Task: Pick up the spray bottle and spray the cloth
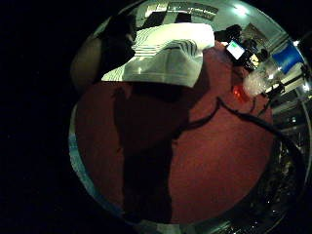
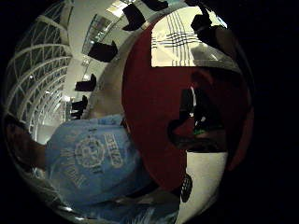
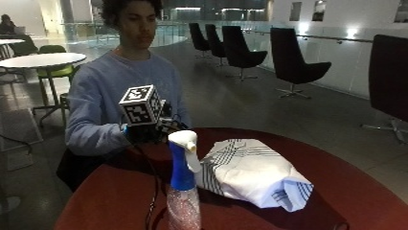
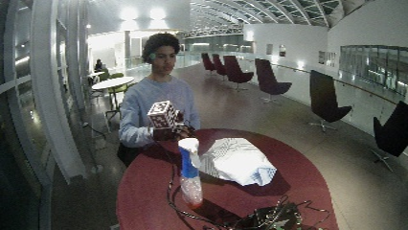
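A spray bottle (image 3: 184,191) with a white head, blue neck and clear body stands upright on the round red table (image 3: 357,191), on the side far from the person. A white cloth (image 3: 252,172) with dark stripes lies bunched beside it, toward the table's middle. My gloved right hand (image 3: 143,133) hovers over the table edge nearest the person, apart from bottle and cloth and holding nothing. The little finger side palm view looks down on the cloth (image 1: 165,58), the bare table (image 1: 219,161) and the distant bottle (image 1: 261,73). In the thumb side palm view the cloth (image 2: 173,39) lies beyond red tabletop (image 2: 149,102).
A black cable (image 1: 234,114) snakes across the table from the hand toward the bottle. A tangle of gear (image 4: 267,220) sits at the table's far edge. Black chairs (image 3: 293,62) stand well behind the person.
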